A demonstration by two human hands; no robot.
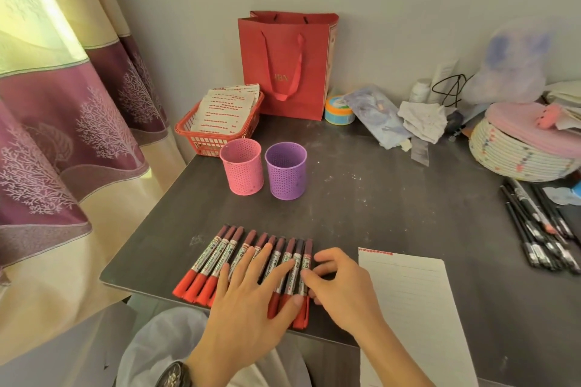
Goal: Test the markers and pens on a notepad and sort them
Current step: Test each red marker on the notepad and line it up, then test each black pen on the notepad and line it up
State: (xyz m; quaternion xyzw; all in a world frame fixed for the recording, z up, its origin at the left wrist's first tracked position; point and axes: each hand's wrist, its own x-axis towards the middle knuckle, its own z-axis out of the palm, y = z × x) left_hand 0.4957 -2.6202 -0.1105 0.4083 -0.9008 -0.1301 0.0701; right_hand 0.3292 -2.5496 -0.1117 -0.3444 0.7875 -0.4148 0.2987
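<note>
Dark grey tabletop (pixel 377 198) carries everything.

White lined notepad sheet (pixel 408 308): just right of the right-hand grip, near edge hanging toward the person. Red test scribbles run along its top edge, so it is placed where a pen can reach it without a stretch.

Row of red-barrelled markers with dark maroon caps (pixel 226 251): side by side, caps pointing away, directly under and left of both grips.

Left hand (pixel 251 298): fingers straight and spread, palm down across the middle of the row. Judged purpose: pin the row so it does not roll.

Right hand (pixel 342 289): thumb and curled fingers closed on the end marker (pixel 307 250), the one nearest the notepad. Whether it has left the tabletop I cannot tell.

Pink perforated plastic cup (pixel 242 171) and purple perforated plastic cup (pixel 286 171): upright, nearly touching each other, well beyond the grips. Probably the sorting bins; their contents are hidden from this view.

Black pens (pixel 534 229): loose bundle far right of the grip.
</note>
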